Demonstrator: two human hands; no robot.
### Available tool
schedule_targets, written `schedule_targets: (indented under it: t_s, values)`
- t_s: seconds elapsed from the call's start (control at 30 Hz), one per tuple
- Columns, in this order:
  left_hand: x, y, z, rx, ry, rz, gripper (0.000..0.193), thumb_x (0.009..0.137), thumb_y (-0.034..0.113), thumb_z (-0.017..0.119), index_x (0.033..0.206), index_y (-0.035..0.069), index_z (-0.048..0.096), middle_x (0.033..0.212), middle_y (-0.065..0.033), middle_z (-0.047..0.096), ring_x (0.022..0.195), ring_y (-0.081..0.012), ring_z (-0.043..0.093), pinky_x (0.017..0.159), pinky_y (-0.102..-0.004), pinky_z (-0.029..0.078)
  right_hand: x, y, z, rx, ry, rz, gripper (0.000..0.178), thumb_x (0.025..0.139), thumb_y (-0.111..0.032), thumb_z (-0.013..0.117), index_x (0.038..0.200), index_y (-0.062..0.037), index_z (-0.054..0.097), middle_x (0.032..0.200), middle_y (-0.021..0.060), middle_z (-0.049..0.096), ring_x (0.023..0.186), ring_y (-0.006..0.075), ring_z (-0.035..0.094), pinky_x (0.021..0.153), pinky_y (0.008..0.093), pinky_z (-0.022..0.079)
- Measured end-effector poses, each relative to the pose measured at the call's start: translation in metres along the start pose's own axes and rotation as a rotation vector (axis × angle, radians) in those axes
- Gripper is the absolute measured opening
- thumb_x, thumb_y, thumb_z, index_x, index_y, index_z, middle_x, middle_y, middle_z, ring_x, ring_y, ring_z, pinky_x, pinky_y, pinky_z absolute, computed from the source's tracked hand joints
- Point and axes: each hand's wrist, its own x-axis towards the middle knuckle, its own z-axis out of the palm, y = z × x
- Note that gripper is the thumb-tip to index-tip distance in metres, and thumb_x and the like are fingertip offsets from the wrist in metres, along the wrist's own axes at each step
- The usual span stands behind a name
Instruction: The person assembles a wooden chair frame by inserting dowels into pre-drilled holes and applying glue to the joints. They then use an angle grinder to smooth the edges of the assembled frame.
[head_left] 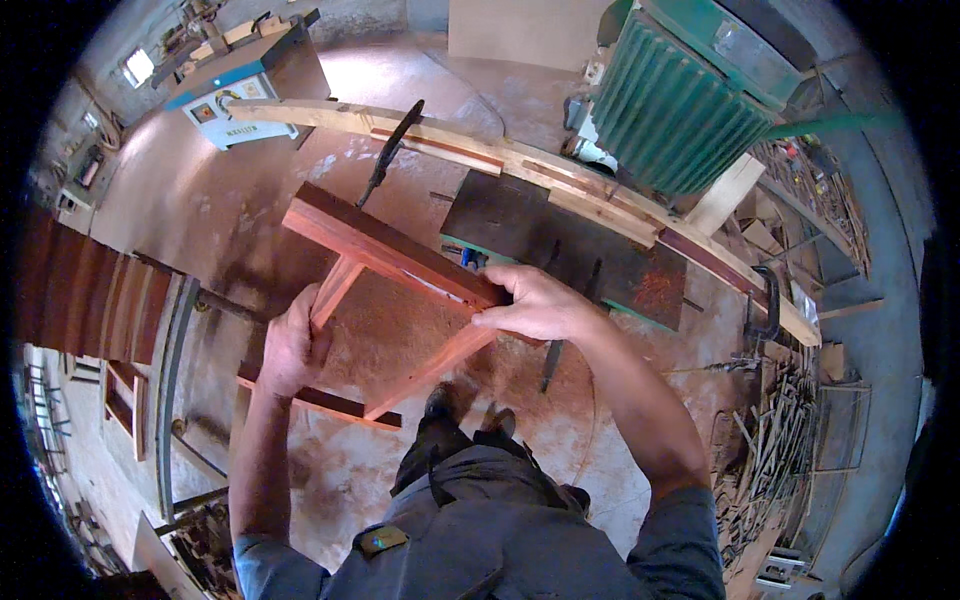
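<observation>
Held up in front of me is a reddish wooden frame (375,245), made of a thick rail, two narrower crosspieces and a thinner rail nearer my body. My left hand (291,340) is wrapped round the left crosspiece. At the right end of the thick rail, my right hand (540,303) grips the corner, its thumb on the near face and its fingers over the top. The frame tilts down to the right, close to a dark machine table (520,212) beyond it. Part of the right end is hidden by my right hand.
Across the machine table lies a long pale wooden beam (600,190) with a black clamp (390,152) on it. A green ribbed housing (670,110) rises behind. Reddish boards (90,290) are stacked at left, wood scraps (770,470) at right. A blue-and-white machine (235,105) stands far left.
</observation>
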Motion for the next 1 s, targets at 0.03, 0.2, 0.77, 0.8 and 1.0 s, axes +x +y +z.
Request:
schedule_targets:
  t_s: [0.03, 0.2, 0.77, 0.8, 1.0]
  values:
    - [0.004, 0.001, -0.003, 0.018, -0.001, 0.043, 0.056, 0.075, 0.001, 0.062, 0.128, 0.006, 0.042, 0.099, -0.0224, 0.063, 0.088, -0.0441, 0.061, 0.071, -0.0484, 0.052, -0.002, 0.007, 0.005, 0.018, -0.008, -0.02, 0.045, 0.083, -0.017, 0.071, 0.122, 0.0007, 0.058, 0.108, 0.0105, 0.066, 0.098, 0.0135, 0.059, 0.089, 0.0292, 0.046]
    - [0.019, 0.009, -0.031, 0.129, -0.085, 0.1, 0.054, 0.074, 0.001, 0.061, 0.125, 0.004, 0.043, 0.102, -0.0218, 0.063, 0.088, -0.0418, 0.062, 0.072, -0.0479, 0.051, -0.004, 0.009, 0.03, 0.224, 0.133, -0.025, 0.054, 0.079, -0.026, 0.074, 0.121, 0.0046, 0.057, 0.114, 0.0201, 0.064, 0.104, 0.0265, 0.061, 0.093, 0.0344, 0.046]
    - [0.077, 0.071, -0.029, 0.445, 0.082, 0.279, 0.054, 0.074, 0.01, 0.059, 0.126, 0.001, 0.051, 0.098, -0.0174, 0.058, 0.089, -0.035, 0.059, 0.076, -0.0439, 0.051, -0.041, 0.016, 0.079, 0.903, 0.586, 0.055, 0.019, 0.089, -0.01, 0.056, 0.107, -0.0021, 0.058, 0.079, 0.0059, 0.062, 0.07, 0.0148, 0.06, 0.065, 0.0304, 0.051]
    - [0.074, 0.084, -0.025, 0.467, 0.188, 0.33, 0.057, 0.076, 0.012, 0.058, 0.131, 0.001, 0.048, 0.098, -0.0176, 0.056, 0.088, -0.0346, 0.057, 0.077, -0.0449, 0.05, -0.043, 0.027, 0.078, 0.908, 0.612, 0.027, 0.019, 0.089, -0.009, 0.053, 0.106, -0.0021, 0.058, 0.079, 0.0065, 0.061, 0.07, 0.0156, 0.06, 0.065, 0.0312, 0.051]
    - [-0.038, 0.129, 0.029, -0.311, 0.022, 0.273, 0.036, 0.085, 0.018, 0.067, 0.115, 0.001, 0.058, 0.099, -0.0162, 0.064, 0.082, -0.0283, 0.067, 0.067, -0.0393, 0.054, -0.045, 0.066, 0.081, 1.059, 0.645, -0.102, 0.025, 0.093, -0.025, 0.05, 0.107, -0.004, 0.049, 0.079, 0.0086, 0.056, 0.071, 0.0195, 0.057, 0.067, 0.0357, 0.052]
